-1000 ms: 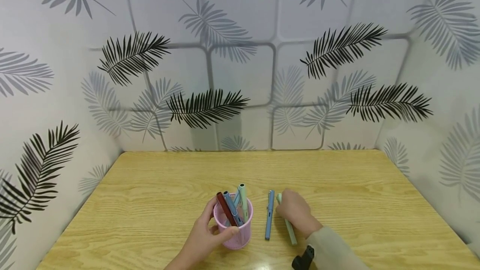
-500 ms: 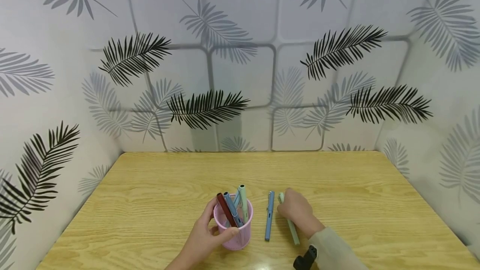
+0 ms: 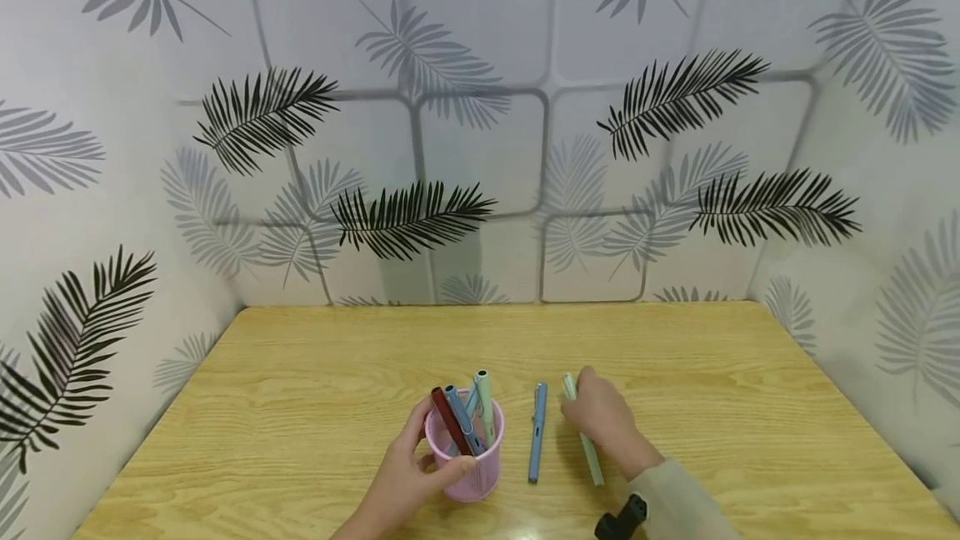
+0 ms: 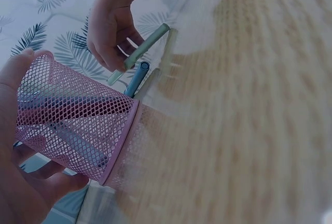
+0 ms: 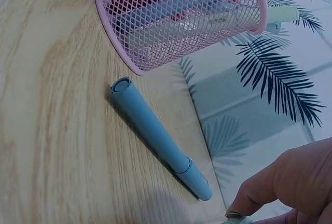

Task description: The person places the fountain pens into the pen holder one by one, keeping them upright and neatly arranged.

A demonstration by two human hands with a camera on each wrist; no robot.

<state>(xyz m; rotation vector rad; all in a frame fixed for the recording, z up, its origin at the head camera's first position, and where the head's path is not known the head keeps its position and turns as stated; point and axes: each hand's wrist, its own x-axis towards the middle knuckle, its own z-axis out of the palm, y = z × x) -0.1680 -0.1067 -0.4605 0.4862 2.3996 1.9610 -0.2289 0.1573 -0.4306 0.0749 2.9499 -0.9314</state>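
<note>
My left hand (image 3: 405, 473) grips a pink mesh pen holder (image 3: 480, 480) from its left side, thumb along the near side. Standing in the holder are a dark red pen (image 3: 450, 419), blue pens (image 3: 462, 412) and a light green pen (image 3: 486, 407). To the right, my right hand (image 3: 602, 421) pinches another light green pen (image 3: 592, 463) near its far end. In the left wrist view that green pen (image 4: 148, 45) is tilted, apparently just off the tabletop. Between holder and right hand lies a capped blue pen (image 3: 537, 440), touched by neither hand.
A wood-grain table (image 3: 337, 373) carries everything. Behind and on both sides rise pale walls (image 3: 480, 132) with a leaf pattern. A dark device (image 3: 622, 519) sits at the right wrist, by a light sleeve (image 3: 678, 502).
My right hand has shifted slightly right and away with the green pen, leaving a wider gap to the blue pen. My left hand and the holder stay put.
</note>
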